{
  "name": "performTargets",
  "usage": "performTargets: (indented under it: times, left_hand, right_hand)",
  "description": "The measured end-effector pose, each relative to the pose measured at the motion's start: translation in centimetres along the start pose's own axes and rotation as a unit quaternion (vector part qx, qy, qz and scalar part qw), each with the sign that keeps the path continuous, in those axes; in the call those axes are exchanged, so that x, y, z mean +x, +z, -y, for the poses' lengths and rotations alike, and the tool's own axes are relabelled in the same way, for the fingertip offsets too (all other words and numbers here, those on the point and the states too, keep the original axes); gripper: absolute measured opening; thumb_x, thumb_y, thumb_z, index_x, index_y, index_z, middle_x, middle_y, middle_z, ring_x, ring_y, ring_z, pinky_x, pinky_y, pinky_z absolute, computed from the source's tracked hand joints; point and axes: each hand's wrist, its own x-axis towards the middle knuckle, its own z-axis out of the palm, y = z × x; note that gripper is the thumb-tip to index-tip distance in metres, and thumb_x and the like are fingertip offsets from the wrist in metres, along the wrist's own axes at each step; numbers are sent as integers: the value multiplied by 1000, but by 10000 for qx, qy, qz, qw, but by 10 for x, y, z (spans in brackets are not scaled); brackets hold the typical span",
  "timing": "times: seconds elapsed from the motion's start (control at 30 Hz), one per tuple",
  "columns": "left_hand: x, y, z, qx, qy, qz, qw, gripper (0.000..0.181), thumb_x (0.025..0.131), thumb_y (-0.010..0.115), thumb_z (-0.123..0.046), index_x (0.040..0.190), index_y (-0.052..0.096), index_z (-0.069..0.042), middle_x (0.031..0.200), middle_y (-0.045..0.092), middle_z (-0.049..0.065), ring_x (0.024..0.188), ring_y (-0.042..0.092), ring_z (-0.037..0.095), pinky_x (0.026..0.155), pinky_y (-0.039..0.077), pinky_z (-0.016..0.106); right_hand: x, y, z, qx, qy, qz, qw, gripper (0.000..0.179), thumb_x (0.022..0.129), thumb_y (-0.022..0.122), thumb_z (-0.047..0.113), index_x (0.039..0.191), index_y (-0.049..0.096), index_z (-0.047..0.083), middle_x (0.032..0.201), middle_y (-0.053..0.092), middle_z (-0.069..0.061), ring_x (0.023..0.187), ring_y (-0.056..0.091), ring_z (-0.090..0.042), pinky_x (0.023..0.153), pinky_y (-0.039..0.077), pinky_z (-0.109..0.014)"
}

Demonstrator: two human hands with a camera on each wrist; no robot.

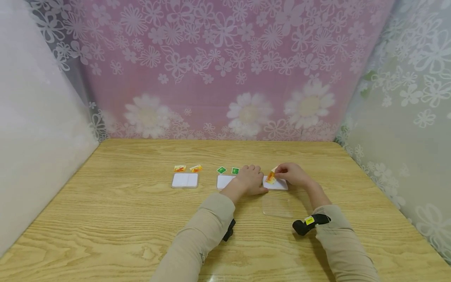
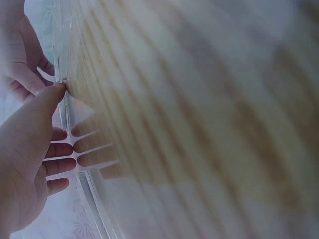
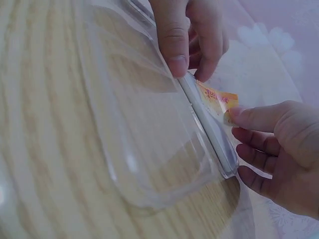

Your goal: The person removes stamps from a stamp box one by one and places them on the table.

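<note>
In the head view my right hand (image 1: 292,174) pinches a small orange-and-yellow printed slip (image 1: 270,178) between thumb and fingers. The slip is tilted over the rightmost shallow white case (image 1: 280,185); in the right wrist view the slip (image 3: 214,97) overlaps the case's surface. My left hand (image 1: 251,180) rests at that case's left end, its thumb at the near edge. Its fingers are extended and slightly spread in the left wrist view, where the left hand (image 2: 30,154) has its thumb right at the case's rim. A clear plastic lid (image 1: 277,206) lies in front of the case.
Two more white cases, the left one (image 1: 184,180) and the middle one (image 1: 225,181), stand in the same row. Behind them lie two orange slips (image 1: 180,168) and two green picture pieces (image 1: 221,170). Flowered curtains (image 1: 225,78) enclose the wooden table (image 1: 123,219).
</note>
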Motion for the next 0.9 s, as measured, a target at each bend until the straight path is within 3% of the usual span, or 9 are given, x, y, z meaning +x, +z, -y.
performTargets:
  times: [0.27,0.63,0.9]
  left_hand:
    - [1,-1,-1,-1,-7,-2,10000,64,89,36,-65,127,54,-16,119,49,-1,110,44,15,96,35,32]
    - [1,0,-2,61,11,43,10000,63,89,35,-64,124,55,-16,120,48,-1,111,44,15,97,34,32]
    - [1,1,0,92,-13,96,9999,65,89,34,-66,125,54,-16,121,48,-1,113,43,15,97,34,32]
  right_hand:
    - [-1,-6,-1,370,229,65,9990,16,91,59,16,94,63,0,90,60,-10,74,46,-19,61,39,-29]
    - [4,-16,-9,933,707,-83,9931,27,93,56,22,104,61,-2,99,61,-15,85,49,-26,70,39,-33]
    - [11,-15,-1,1078,944,-159,9895,29,94,55,20,108,59,-5,102,59,-16,89,48,-26,73,40,-35]
